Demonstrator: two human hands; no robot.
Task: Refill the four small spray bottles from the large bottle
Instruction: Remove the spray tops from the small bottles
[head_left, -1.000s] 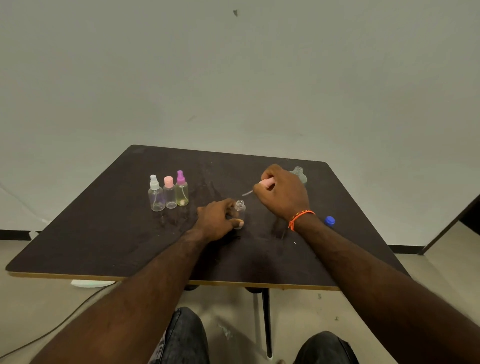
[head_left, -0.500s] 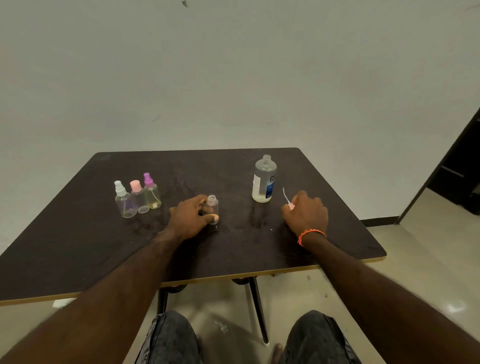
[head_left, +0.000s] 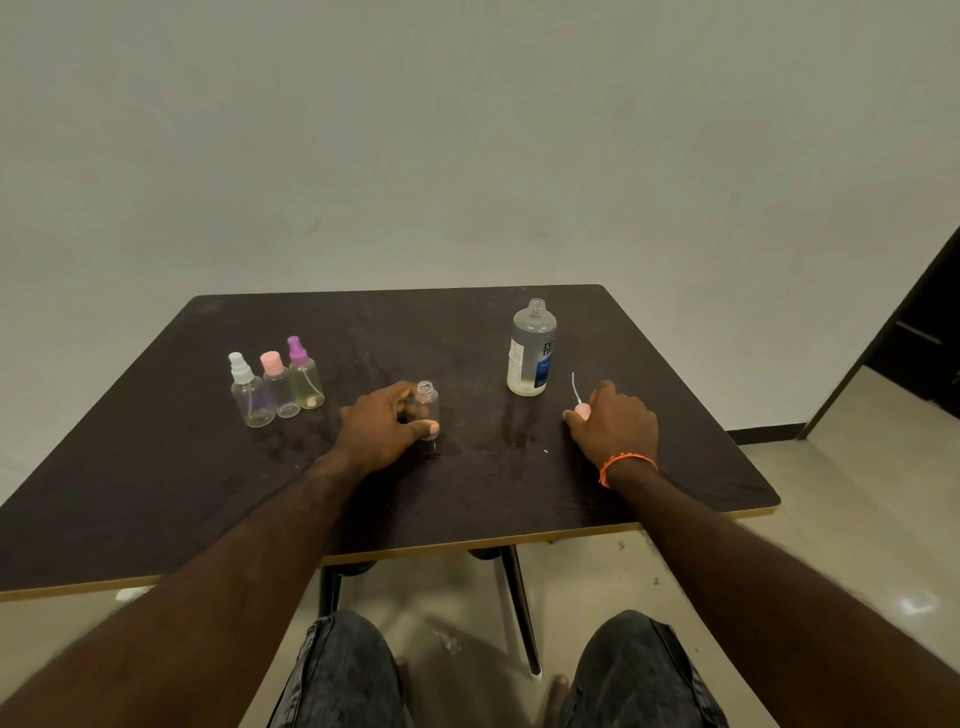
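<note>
Right hand (head_left: 613, 426), pinching pink spray cap (head_left: 583, 412), sits just right of upright large clear bottle (head_left: 531, 348); I see left hand (head_left: 384, 428) gripping open small bottle (head_left: 427, 402).

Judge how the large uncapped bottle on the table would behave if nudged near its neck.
The large bottle stands tall and narrow, so it would probably tip rather than slide. Only a shallow layer of liquid shows at its base, so it is likely light. With its neck open, a fall could spill on the table.
</note>
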